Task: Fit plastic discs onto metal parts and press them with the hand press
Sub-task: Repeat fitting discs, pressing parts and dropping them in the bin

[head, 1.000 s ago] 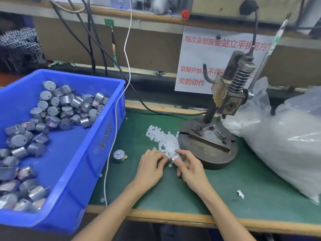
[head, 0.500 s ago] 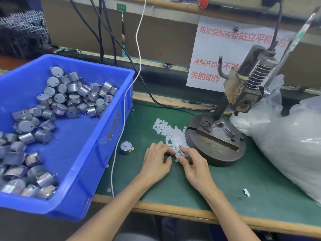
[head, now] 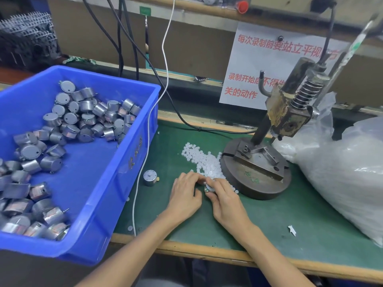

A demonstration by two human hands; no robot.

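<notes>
1. Hands met low over the green bench (head: pixel 290 220), towards its front edge, just in front of the round base (head: pixel 257 183) of the hand press (head: pixel 286 114)
2. Right hand (head: pixel 226 201) pinched a small round metal part (head: pixel 209 187) between thumb and curled fingers, close above the bench
3. Left hand (head: pixel 184 191) had its fingers curled, with the tips at the same part; whether they pinched a disc could not be told
4. White plastic discs (head: pixel 204 160) lay in a loose pile between the hands and the press base, reaching the base's left side
5. Nobody held the press lever, and nothing sat in the fixture on the base
6. Judging by this, the disc was being fitted and the pressing was yet to come
7. One loose metal part (head: pixel 150 177) stood on the bench left of the hands
8. At the left edge, a blue bin (head: pixel 99 183) held many more metal parts (head: pixel 83 119); whether those were finished could not be told
</notes>
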